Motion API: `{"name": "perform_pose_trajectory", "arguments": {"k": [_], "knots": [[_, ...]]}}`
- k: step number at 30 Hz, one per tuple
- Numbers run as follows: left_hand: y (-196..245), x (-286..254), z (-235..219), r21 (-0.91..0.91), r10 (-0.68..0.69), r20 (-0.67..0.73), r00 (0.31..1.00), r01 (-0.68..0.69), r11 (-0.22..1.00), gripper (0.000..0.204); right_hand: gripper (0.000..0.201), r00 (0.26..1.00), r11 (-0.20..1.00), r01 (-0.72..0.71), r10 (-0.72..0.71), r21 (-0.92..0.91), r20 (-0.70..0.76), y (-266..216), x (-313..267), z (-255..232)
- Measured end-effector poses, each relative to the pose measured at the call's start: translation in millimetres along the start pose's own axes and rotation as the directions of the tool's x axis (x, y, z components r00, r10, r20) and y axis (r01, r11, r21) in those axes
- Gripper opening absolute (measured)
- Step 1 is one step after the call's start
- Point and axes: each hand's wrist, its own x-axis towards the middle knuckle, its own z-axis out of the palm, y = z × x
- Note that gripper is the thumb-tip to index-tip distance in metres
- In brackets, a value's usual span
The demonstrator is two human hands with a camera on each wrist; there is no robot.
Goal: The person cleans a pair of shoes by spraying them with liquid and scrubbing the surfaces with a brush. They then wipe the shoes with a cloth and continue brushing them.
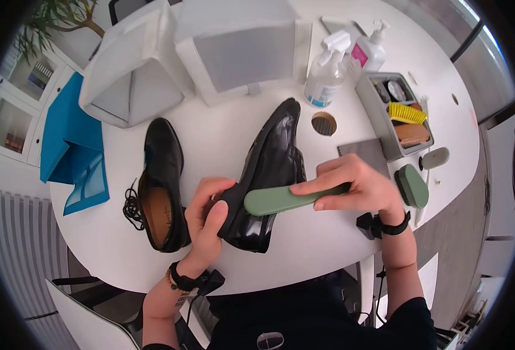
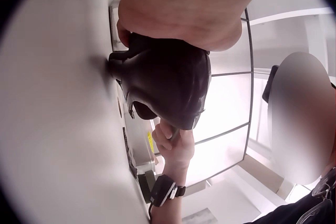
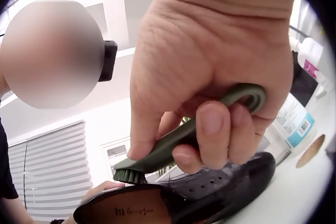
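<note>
My left hand [image 1: 206, 216] grips a black leather shoe [image 1: 274, 157] at its heel, and the shoe lies tilted on its side with the toe pointing away. In my right hand [image 1: 351, 184] is a green-handled brush [image 1: 281, 199], pinched by thumb and curled fingers. Its dark bristles [image 3: 130, 175] come right at the shoe's heel rim in the right wrist view. From the left wrist, the dark heel [image 2: 163, 79] fills the middle under my palm. A second black shoe [image 1: 163, 181] stands upright to the left, laces loose at its side.
A grey caddy [image 1: 380, 125] with a yellow brush [image 1: 407, 113] stands at the right, another green brush [image 1: 412, 185] near it. Spray bottle [image 1: 326, 73] and pump bottle [image 1: 369, 49] stand behind. White fabric boxes [image 1: 243, 58] line the back; a blue folded box [image 1: 73, 140] sits left.
</note>
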Motion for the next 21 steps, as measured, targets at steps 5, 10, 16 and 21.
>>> {"name": "perform_pose_trajectory", "arguments": {"k": [5, 10, 16, 21], "knots": [[-3, 2, 3, 0.005, 0.013, -0.021, 1.000, -0.013, 1.000, 0.032, 0.042, 0.985, 0.999, -0.028, 0.031, 0.021, -0.171, 15, 3, -6], [-5, 1, 3, -0.058, -0.021, -0.036, 0.999, 0.018, 0.998, 0.033, 0.044, 0.927, 0.977, -0.170, 0.112, -0.132, -0.358, 28, 4, -12], [-5, 4, -2, -0.032, -0.016, -0.011, 1.000, 0.015, 0.999, 0.036, 0.044, 0.950, 0.983, -0.091, 0.038, -0.159, -0.309, 26, 2, -16], [-7, 3, 2, -0.058, -0.003, -0.009, 1.000, 0.003, 0.998, 0.037, 0.046, 0.962, 0.987, -0.085, 0.046, -0.138, -0.268, 26, -1, -21]]}}
